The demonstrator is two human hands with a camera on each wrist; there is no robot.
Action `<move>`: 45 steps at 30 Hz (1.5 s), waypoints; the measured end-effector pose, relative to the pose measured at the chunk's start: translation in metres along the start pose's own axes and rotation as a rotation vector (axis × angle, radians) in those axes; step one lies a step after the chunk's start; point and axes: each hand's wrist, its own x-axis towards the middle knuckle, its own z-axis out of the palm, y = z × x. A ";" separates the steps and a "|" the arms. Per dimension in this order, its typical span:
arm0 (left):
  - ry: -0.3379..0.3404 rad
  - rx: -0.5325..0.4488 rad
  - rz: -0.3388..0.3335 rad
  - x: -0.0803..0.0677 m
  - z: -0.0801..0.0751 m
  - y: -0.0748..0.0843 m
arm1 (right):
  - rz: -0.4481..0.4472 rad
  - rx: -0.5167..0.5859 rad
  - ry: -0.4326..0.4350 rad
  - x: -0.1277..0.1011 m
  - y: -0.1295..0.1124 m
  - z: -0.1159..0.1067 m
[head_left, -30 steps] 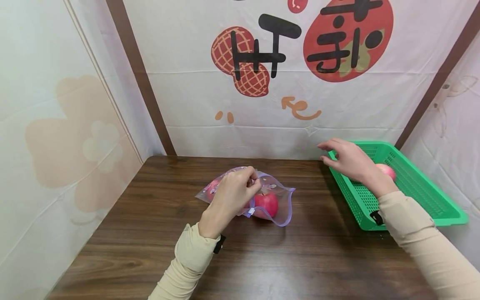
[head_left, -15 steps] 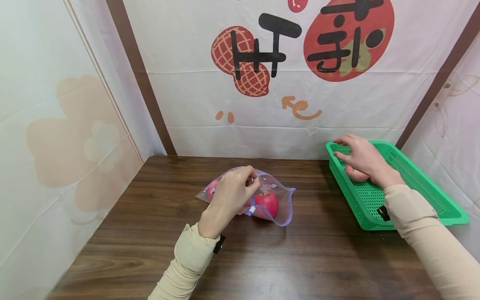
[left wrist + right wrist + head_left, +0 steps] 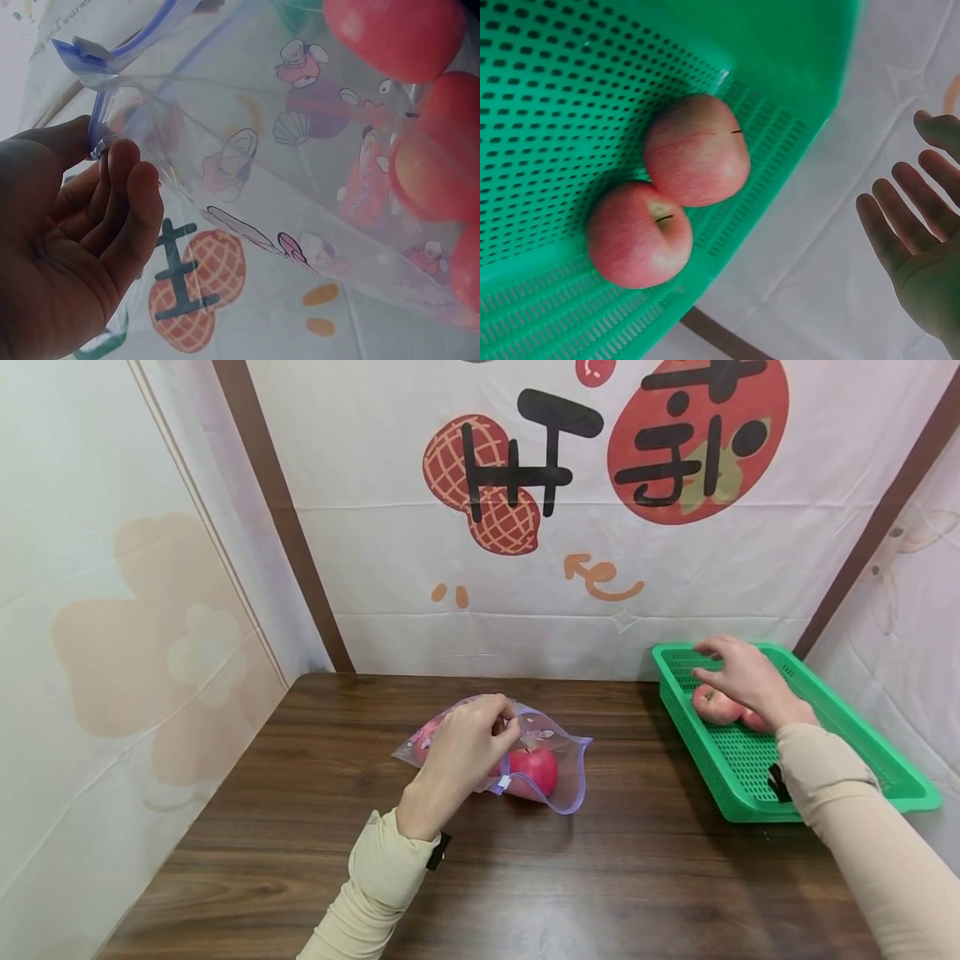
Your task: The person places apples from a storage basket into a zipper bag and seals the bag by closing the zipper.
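Note:
My left hand [image 3: 461,743] pinches the purple zip edge of a clear printed zip bag [image 3: 572,768] on the table. Red apples [image 3: 397,34] lie inside the bag, one [image 3: 534,770] near its open mouth. A white slider [image 3: 505,782] shows on the zip. Over the green plastic basket [image 3: 862,718] at the right, my right hand [image 3: 738,672] hovers with fingers spread and loosely bent, holding nothing. Below it, two pinkish apples touch each other in the basket, one with its stem dimple showing [image 3: 637,240] and one beside it [image 3: 697,150].
The dark wooden table [image 3: 300,877] runs up to a white printed curtain [image 3: 390,560] at the back. Another curtain [image 3: 112,693] hangs along the left side. The basket stands at the table's right back, near the right-hand curtain [image 3: 915,652].
My right hand has moved right, from the basket's left rim to over its inside, uncovering the apples there. The left hand and the bag have stayed in place.

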 end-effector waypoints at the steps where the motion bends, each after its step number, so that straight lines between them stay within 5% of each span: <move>1: -0.001 -0.003 -0.001 0.000 0.000 0.000 | 0.008 -0.002 -0.008 0.000 0.002 0.001; 31: -0.032 -0.010 -0.012 -0.001 -0.005 0.000 | 0.132 -0.120 -0.282 -0.001 0.052 0.025; 45: -0.036 -0.002 -0.012 -0.001 -0.006 -0.001 | 0.198 -0.184 -0.353 -0.009 0.053 0.030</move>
